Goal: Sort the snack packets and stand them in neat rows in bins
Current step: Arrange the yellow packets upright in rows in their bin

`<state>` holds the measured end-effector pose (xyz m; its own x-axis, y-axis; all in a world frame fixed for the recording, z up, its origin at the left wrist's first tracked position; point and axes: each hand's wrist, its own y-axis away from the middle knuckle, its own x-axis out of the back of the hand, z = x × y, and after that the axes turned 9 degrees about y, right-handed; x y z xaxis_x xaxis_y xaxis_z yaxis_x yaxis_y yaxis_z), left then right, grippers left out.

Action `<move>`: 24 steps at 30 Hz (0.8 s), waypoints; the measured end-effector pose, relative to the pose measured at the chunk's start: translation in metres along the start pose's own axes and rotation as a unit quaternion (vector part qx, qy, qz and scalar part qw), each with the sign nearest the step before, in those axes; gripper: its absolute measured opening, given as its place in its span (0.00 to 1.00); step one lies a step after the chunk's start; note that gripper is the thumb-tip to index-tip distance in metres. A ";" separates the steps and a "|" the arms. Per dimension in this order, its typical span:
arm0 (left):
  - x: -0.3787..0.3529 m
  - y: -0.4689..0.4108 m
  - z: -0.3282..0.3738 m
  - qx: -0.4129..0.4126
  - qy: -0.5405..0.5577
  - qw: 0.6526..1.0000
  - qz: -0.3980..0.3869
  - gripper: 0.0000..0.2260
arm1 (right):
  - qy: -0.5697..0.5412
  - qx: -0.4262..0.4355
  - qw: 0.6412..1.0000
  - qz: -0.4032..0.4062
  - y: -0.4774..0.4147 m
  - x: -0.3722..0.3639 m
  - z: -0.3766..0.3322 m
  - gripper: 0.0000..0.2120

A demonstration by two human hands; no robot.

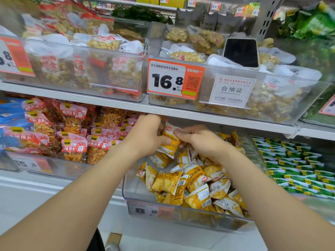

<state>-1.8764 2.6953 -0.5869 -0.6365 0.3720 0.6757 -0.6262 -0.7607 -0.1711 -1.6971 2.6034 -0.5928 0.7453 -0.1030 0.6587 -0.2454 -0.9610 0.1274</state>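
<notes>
1. Yellow packet (170, 143): one piece, white top edge, printed "CRAB ROE FLAVORED"; held roughly upright between both hands, over the rear part of the bin
2. Left hand (147, 134): fingers curled round the packet's left side and closed on it; fingertips hidden behind the packet
3. Right hand (201, 142): thumb pinches the packet's upper right corner against the fingers; the other fingers bend down towards the heap
4. Clear bin (139, 194): directly below the grip, transparent walls; the front wall carries a blurred price label (145, 211) reading about "8.8"
5. Loose yellow packets (192, 183): same kind, heaped at all angles inside the bin, below the grip and nearer the viewer; not in rows
6. Red peanut packets (72, 136): left of the grip, in the neighbouring bin, mostly upright
7. Green packets (290, 165): right of the grip, laid in close rows
8. Shelf edge (181, 113): just above the grip
9. Orange price tag (174, 78): above the grip, reads "16.8", fixed to an upper bin of pale peanut packets; white certificate card (232, 91) beside it
10. Dark flat slab (241, 51): above and right of the grip, leaning on that upper bin's contents; kind unclear
</notes>
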 end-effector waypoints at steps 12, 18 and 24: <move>0.002 0.002 -0.037 0.127 -0.211 0.967 -0.064 0.32 | 0.327 -0.011 0.942 0.071 -0.080 -0.061 -0.010 0.17; -0.003 0.001 -0.036 0.123 -0.223 0.965 -0.059 0.33 | 0.283 -0.052 0.952 0.109 -0.100 -0.072 -0.004 0.08; -0.001 0.000 -0.039 0.109 -0.211 0.969 -0.062 0.32 | 0.403 -0.042 0.897 0.176 -0.095 -0.073 -0.010 0.16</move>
<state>-1.8936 2.7153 -0.6157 -0.2926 0.2505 0.9228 -0.5470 -0.8355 0.0534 -1.7346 2.7048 -0.6460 -0.0690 -0.1441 0.9872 -0.4492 -0.8791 -0.1597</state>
